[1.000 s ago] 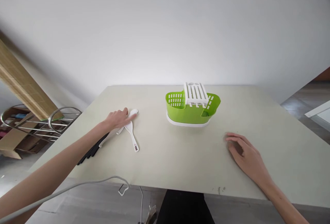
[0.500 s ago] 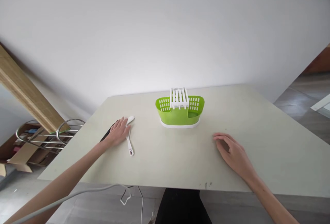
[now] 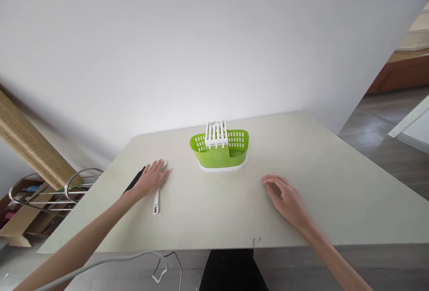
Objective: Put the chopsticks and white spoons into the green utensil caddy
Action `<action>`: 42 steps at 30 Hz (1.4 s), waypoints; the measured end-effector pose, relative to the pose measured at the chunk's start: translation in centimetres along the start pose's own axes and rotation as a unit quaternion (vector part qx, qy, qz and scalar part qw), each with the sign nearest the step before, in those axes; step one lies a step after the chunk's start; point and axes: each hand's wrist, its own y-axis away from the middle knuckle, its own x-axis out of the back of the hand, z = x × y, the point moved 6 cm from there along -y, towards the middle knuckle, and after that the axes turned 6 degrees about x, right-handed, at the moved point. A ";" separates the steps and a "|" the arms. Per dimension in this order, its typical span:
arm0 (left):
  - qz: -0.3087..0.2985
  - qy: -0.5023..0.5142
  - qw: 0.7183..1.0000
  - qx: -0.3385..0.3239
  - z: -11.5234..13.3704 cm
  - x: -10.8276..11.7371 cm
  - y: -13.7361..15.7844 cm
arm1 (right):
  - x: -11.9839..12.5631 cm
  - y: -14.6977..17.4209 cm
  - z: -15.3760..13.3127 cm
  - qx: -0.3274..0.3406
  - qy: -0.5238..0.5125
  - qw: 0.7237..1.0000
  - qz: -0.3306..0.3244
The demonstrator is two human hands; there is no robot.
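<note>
My left hand (image 3: pixel 151 179) lies palm down on the left of the table, fingers stretched out. Beneath it are white utensils or one spoon: a rounded white end (image 3: pixel 165 163) peeks past the fingertips, and a white handle (image 3: pixel 156 204) with a dark label sticks out toward me. Whether these are one piece is hidden by the hand. Black sticks like chopsticks (image 3: pixel 134 178) lie along the hand's left side, partly covered. My right hand (image 3: pixel 287 199) rests on the table at right, fingers loosely curved, thumb apart from them, holding nothing. A green basket (image 3: pixel 217 160) stands between and beyond my hands.
A white slatted rack (image 3: pixel 216 134) sits across the basket's middle. The pale table (image 3: pixel 208 219) meets a white wall. Left of it are a metal rack (image 3: pixel 72 188), a cardboard box (image 3: pixel 20 226) and a long board (image 3: pixel 36 148). A pale cable (image 3: pixel 124 257) hangs in front.
My view has shifted, so the basket and both hands appear further left. The white handle under my left hand has swung its near end leftward. My right hand keeps its loose curve.
</note>
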 end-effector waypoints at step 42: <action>0.203 -0.010 0.976 -0.075 1.6 15.9 -7.6 | 0.4 0.1 -0.1 -0.064 -0.015 0.998 -0.002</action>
